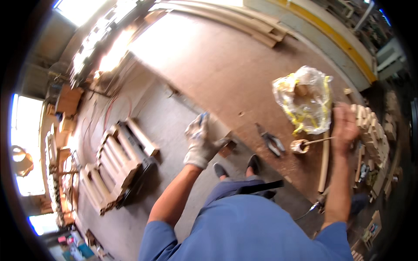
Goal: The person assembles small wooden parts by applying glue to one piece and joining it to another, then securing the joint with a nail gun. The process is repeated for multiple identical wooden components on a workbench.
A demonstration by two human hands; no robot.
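My left hand [198,141], in a pale work glove with blue at a fingertip, is held over the floor beside the table's edge. Its thumb stands apart from the fingers, and I see nothing in it. My right hand [345,126] is bare and smeared by motion, over the table's right part. Close by it are a small pot [299,147] with a thin stick [320,140] leaning out, and a long curved wooden strip [324,163]. Whether its fingers touch anything is unclear. Pliers [272,141] with dark handles lie left of the pot.
A crumpled clear plastic bag [305,98] with yellow stripes sits on the brown table [217,61]. Stacked wooden pieces [372,135] stand at the right. Long boards [244,26] lie along the far edge. On the left, wooden bars [115,158] rest on a low dark support.
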